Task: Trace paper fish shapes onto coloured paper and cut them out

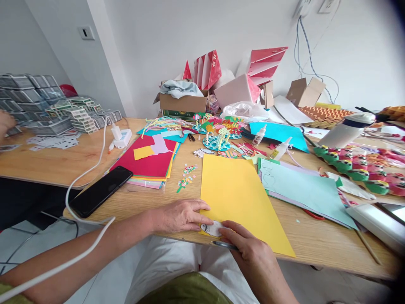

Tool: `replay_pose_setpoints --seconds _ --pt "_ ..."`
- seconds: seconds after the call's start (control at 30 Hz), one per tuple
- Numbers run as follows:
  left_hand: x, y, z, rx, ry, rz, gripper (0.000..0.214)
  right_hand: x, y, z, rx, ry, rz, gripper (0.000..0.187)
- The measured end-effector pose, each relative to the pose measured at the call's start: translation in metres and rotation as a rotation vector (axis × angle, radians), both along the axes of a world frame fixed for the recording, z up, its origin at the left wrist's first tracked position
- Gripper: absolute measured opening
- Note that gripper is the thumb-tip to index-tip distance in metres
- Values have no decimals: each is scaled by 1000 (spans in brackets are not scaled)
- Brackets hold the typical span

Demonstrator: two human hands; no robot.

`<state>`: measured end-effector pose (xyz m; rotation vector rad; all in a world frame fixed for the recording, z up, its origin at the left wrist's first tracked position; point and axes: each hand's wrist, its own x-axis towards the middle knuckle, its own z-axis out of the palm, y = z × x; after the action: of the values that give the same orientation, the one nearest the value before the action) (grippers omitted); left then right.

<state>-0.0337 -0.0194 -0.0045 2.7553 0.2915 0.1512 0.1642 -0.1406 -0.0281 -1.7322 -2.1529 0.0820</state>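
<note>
A small white paper fish cutout (211, 228) with a drawn eye lies on the near left corner of a yellow paper sheet (237, 190). My left hand (185, 216) rests flat at the sheet's left edge, its fingers stretched out and fingertips touching the fish. From the other side, the fingertips of my right hand (248, 242) touch the fish's right end. A dark pen (224, 245) is held in my right hand, its tip pointing left past the table edge; part of it is hidden by the fingers.
Left of the sheet lie a black phone (101, 191), a white cable (85, 179) and coloured papers (147, 162). Light blue paper (303, 185) lies on the right. Behind stand glue bottles (259, 135) and paper fish crafts (218, 131). Another person's hand (6, 122) is at far left.
</note>
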Motion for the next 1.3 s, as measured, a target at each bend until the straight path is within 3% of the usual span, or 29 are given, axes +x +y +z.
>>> replay_pose_setpoints --seconds 0.33,0.53,1.3 --pt "-1 0 -2 36 -19 -8 30 -4 5 -4 25 32 -40 32" --pt "0 -1 2 15 -22 -1 31 -4 10 5 -64 56 -18 34" --pt "0 -2 4 20 -31 -6 31 -10 9 10 -115 -76 -100 30"
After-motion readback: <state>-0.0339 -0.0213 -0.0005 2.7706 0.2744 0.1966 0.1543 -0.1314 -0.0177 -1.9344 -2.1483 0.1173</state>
